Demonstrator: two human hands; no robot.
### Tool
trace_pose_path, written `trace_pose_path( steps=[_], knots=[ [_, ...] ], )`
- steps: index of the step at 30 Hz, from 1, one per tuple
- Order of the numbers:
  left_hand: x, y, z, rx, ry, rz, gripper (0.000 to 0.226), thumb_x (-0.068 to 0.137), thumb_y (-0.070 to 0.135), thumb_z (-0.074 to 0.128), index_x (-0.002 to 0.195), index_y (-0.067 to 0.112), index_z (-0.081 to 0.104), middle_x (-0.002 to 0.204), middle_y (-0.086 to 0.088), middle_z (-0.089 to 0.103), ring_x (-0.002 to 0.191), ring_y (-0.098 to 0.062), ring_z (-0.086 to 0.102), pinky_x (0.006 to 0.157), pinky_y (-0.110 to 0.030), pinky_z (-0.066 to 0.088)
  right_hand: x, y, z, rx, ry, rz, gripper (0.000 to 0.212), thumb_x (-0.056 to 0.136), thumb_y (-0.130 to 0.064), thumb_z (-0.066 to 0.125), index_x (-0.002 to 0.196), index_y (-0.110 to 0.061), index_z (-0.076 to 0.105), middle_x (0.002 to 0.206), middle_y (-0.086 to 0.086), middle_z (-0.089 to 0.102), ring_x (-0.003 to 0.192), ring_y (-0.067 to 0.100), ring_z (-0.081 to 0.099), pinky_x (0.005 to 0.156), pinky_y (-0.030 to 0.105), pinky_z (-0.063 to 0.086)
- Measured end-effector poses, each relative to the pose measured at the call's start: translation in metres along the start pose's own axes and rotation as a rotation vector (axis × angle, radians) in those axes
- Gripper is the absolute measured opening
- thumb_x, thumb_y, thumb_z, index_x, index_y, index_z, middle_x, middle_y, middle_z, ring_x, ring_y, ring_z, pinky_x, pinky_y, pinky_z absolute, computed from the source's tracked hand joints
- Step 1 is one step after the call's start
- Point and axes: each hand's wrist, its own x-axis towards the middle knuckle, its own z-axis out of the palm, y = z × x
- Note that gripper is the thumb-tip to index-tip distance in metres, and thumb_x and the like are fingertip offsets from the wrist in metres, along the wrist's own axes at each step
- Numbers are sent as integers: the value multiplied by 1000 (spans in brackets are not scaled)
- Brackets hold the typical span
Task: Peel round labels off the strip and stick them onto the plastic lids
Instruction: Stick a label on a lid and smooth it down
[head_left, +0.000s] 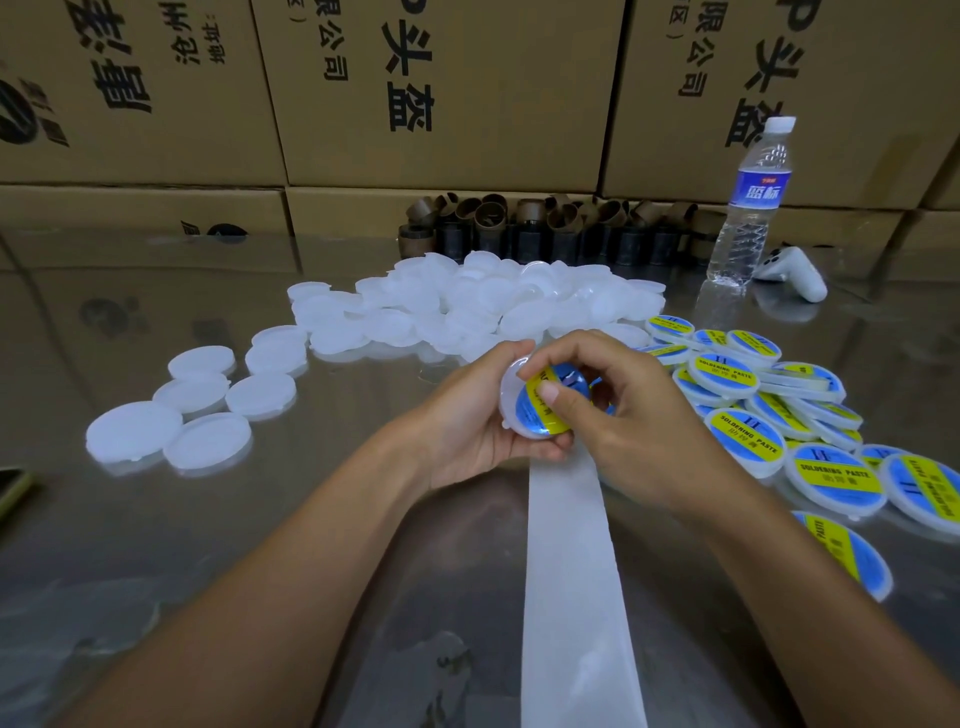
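In the head view, the left hand (475, 421) holds a white plastic lid (510, 387) above the middle of the counter (208, 545). Its grip is curled round the lid's rim from below and behind. A round blue and yellow label (535, 418) lies on the lid's face. The right hand (644, 431) presses its thumb on the label, and its grip is narrow, with the fingers bent over the lid's far side. Whether the label is fully down is hard to tell, since the thumb covers part of it.

The white strip (571, 571) runs from under both hands to the counter's near edge. Plain lids (467, 306) lie heaped toward the far edge and spread toward the left edge. Labelled lids (753, 410) are piled along the right edge, just beside the right hand. A water bottle (748, 208) stands near the far right corner, with cardboard cores (545, 228) along the far edge.
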Motion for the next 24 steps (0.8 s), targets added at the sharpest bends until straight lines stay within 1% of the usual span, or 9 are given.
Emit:
trace_pose_path(
  steps=[4,6,10,12,16,19,24],
  knots=[
    [0,0,1,8,1,-2,40,101,34,35,94,6,63,80,-15,68,61,-23,66,49,-25,54,0,1,0,-8,6,1,33,88,-2,59,84,-35,62,92,4,60,79,3,52,68,10,37],
    [-1,0,2,9,-6,5,40,101,33,36,91,6,64,80,-16,67,61,-24,64,48,-25,53,0,2,0,-17,7,4,33,87,-3,60,84,-35,62,90,4,59,78,3,52,68,10,37],
    [-3,1,3,24,-11,21,45,101,30,36,80,10,70,78,-16,66,61,-25,64,48,-26,54,0,3,0,-42,5,8,31,88,-4,60,86,-35,63,86,-1,56,77,2,50,67,10,36],
    [-4,1,4,28,-9,23,44,102,30,35,83,9,68,77,-16,66,60,-25,64,48,-26,54,0,4,-1,-51,3,8,29,88,-5,60,87,-33,64,86,-1,56,78,3,51,67,10,36],
    [-5,1,5,58,-1,30,33,101,28,37,93,9,62,76,-12,68,60,-23,65,49,-25,54,-1,5,-1,-57,10,5,28,87,-5,61,87,-32,65,87,-2,56,79,3,51,67,10,37],
    [-5,1,6,61,-7,34,33,101,27,36,92,9,62,74,-12,67,58,-22,64,50,-26,54,-1,6,0,-75,14,6,27,87,-5,61,88,-32,65,86,-2,56,79,3,50,67,10,36],
    [-5,1,8,52,8,37,36,101,25,35,87,9,64,72,-12,68,57,-22,65,49,-26,54,0,5,0,-86,31,19,24,86,-7,63,89,-30,66,85,-2,56,79,7,52,69,16,40]
  ],
)
